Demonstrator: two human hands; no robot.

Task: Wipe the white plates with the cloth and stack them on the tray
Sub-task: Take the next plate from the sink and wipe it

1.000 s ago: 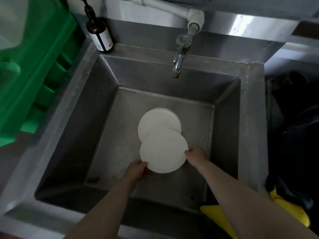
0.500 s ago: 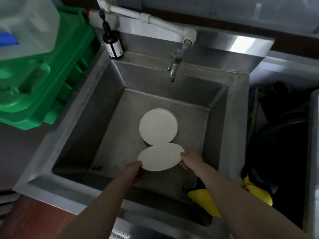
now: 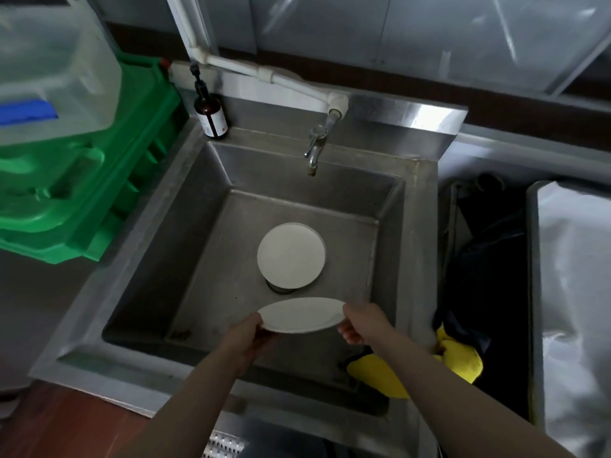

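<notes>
While tilted, plate (image 3: 301,315) sits btwn both hands' fingers (image 3: 351,335).

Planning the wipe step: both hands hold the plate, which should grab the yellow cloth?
Right hand, likely: the yellow cloth on the steel sink rim lies beside it, while the left hand can hold the round white plate.

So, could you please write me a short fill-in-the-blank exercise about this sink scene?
1. Both hands hold one white ____ over the sink.
2. The left hand grips its left edge; the right hand grips its ____ edge.
3. The cloth at the sink's right is ____.

Answers: plate; right; yellow
</notes>
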